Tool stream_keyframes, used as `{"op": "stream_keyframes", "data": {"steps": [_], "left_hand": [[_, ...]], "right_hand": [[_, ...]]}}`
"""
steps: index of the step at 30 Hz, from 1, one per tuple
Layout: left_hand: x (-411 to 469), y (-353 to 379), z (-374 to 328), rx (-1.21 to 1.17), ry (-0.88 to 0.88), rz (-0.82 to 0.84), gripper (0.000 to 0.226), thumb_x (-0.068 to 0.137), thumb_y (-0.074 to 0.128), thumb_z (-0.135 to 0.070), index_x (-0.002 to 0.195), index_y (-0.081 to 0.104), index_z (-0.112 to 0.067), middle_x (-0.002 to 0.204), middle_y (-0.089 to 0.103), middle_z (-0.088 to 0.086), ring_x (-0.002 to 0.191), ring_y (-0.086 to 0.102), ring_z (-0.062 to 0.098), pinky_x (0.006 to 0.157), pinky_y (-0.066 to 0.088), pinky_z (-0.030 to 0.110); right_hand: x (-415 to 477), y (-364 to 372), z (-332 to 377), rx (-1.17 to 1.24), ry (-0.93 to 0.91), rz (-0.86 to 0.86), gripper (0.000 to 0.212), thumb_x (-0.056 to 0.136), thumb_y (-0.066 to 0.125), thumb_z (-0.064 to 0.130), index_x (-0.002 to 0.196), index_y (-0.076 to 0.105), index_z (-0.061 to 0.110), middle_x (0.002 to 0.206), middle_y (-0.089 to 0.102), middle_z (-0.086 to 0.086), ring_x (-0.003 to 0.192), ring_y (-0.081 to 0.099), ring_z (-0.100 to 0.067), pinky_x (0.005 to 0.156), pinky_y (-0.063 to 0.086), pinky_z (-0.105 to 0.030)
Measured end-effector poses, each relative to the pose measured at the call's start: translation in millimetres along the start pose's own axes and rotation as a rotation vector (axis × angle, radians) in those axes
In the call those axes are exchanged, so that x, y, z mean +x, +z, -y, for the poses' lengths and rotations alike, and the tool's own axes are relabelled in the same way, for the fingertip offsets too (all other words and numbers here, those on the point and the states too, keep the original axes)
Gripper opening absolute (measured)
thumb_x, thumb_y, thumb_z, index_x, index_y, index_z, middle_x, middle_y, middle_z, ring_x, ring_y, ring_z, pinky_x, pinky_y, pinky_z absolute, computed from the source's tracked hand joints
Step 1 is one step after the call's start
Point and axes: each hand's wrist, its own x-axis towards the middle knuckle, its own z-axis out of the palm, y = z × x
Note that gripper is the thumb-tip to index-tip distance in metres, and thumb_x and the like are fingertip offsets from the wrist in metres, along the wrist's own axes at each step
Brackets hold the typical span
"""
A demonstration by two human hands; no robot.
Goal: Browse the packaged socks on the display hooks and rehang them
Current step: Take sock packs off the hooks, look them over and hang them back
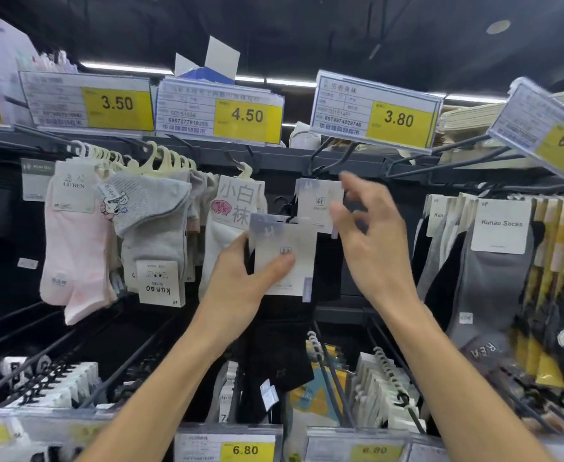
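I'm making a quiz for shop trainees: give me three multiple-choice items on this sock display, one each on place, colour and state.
1. Which price tag hangs above the right-hand grip? A 3.50 B 4.50 C 3.80
2. The socks in the held pack are: A black B pink C yellow
3. The left-hand grip is: A open, empty B holding the pack C on a price tag
Key: C, the 3.80 tag sits over that hand; A, the fabric is plainly black; B, its thumb clamps the pack.

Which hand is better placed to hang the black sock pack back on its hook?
Left. The left hand holds the sock pack just below the hook; the right hand hovers open beside the hanging pack, free to steady it.
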Motion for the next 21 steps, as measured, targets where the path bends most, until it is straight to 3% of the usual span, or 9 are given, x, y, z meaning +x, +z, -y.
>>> {"op": "stream_keyframes", "data": {"steps": [2, 5, 10, 12, 14, 16, 18, 21], "left_hand": [[-0.1, 1.1, -0.8, 0.040, 0.063, 0.021, 0.024, 0.090, 0.072, -0.026, 0.112, 0.066, -0.030, 0.104, 0.076, -0.014, 0.099, 0.072, 0.006, 0.078, 0.055, 0.014], [0.7, 4.5, -1.5, 0.074, 0.105, 0.042, 0.025, 0.087, 0.069, -0.033, 0.112, 0.066, -0.034, 0.105, 0.076, -0.012, 0.100, 0.071, 0.006, 0.081, 0.055, 0.020], [-6.1, 0.0, 1.2, 0.170, 0.008, 0.126, 0.024, 0.085, 0.060, -0.051, 0.108, 0.061, -0.042, 0.101, 0.074, -0.016, 0.097, 0.070, 0.002, 0.085, 0.057, 0.029], [-14.8, -4.1, 3.0, 0.440, 0.012, 0.126, 0.038, 0.080, 0.052, -0.063, 0.115, 0.050, -0.049, 0.106, 0.065, -0.029, 0.098, 0.063, -0.009, 0.089, 0.053, 0.026], [-26.1, -5.3, 2.4, 0.816, 0.101, 0.149, 0.053, 0.080, 0.042, -0.070, 0.129, 0.034, -0.052, 0.120, 0.048, -0.034, 0.098, 0.052, -0.010, 0.082, 0.045, 0.025], [-35.7, -4.0, 3.4, 0.989, 0.164, 0.209, 0.057, 0.084, 0.035, -0.068, 0.136, 0.025, -0.049, 0.139, 0.038, -0.028, 0.112, 0.049, -0.003, 0.080, 0.042, 0.027], [-44.4, -1.7, 6.8, 1.076, 0.173, 0.299, 0.057, 0.085, 0.028, -0.069, 0.138, 0.026, -0.047, 0.142, 0.037, -0.026, 0.122, 0.048, 0.002, 0.080, 0.043, 0.028], [-54.9, 0.6, 12.4, 1.145, 0.146, 0.423, 0.050, 0.090, 0.030, -0.070, 0.135, 0.033, -0.047, 0.133, 0.046, -0.025, 0.107, 0.057, 0.002, 0.072, 0.039, 0.028]], "right_hand": [[-16.7, -3.6, 16.3, 0.195, 0.058, 0.194, 0.035, 0.091, 0.060, 0.041, 0.126, 0.060, 0.037, 0.111, 0.066, 0.017, 0.107, 0.061, 0.002, 0.087, 0.049, -0.013], [-25.9, -3.0, 22.4, 0.279, 0.124, 0.356, 0.029, 0.090, 0.069, 0.029, 0.118, 0.064, 0.033, 0.101, 0.073, 0.008, 0.095, 0.069, -0.006, 0.081, 0.056, -0.023], [-12.6, -7.6, 9.3, 0.404, 0.181, 0.155, 0.022, 0.091, 0.068, 0.012, 0.106, 0.066, 0.027, 0.087, 0.074, 0.011, 0.083, 0.071, -0.004, 0.070, 0.056, -0.019], [-0.3, -9.8, 1.1, 0.365, 0.216, 0.030, 0.024, 0.093, 0.064, 0.013, 0.109, 0.062, 0.031, 0.088, 0.073, 0.011, 0.084, 0.070, -0.004, 0.074, 0.057, -0.024], [13.2, -9.9, -6.2, 0.287, 0.237, -0.038, 0.028, 0.094, 0.063, 0.016, 0.112, 0.059, 0.037, 0.093, 0.071, 0.008, 0.086, 0.069, -0.007, 0.078, 0.058, -0.031], [24.1, -6.4, -9.1, 0.252, 0.224, -0.066, 0.032, 0.093, 0.062, 0.017, 0.110, 0.057, 0.043, 0.095, 0.071, 0.007, 0.087, 0.069, -0.011, 0.082, 0.059, -0.041], [30.3, 0.9, -11.0, 0.242, 0.173, -0.046, 0.031, 0.092, 0.061, 0.017, 0.113, 0.057, 0.040, 0.095, 0.070, 0.006, 0.087, 0.068, -0.012, 0.083, 0.057, -0.048], [32.2, 14.1, -16.8, 0.208, 0.128, 0.012, 0.032, 0.094, 0.061, 0.019, 0.125, 0.057, 0.023, 0.106, 0.068, 0.002, 0.098, 0.066, -0.019, 0.089, 0.054, -0.053]]}}
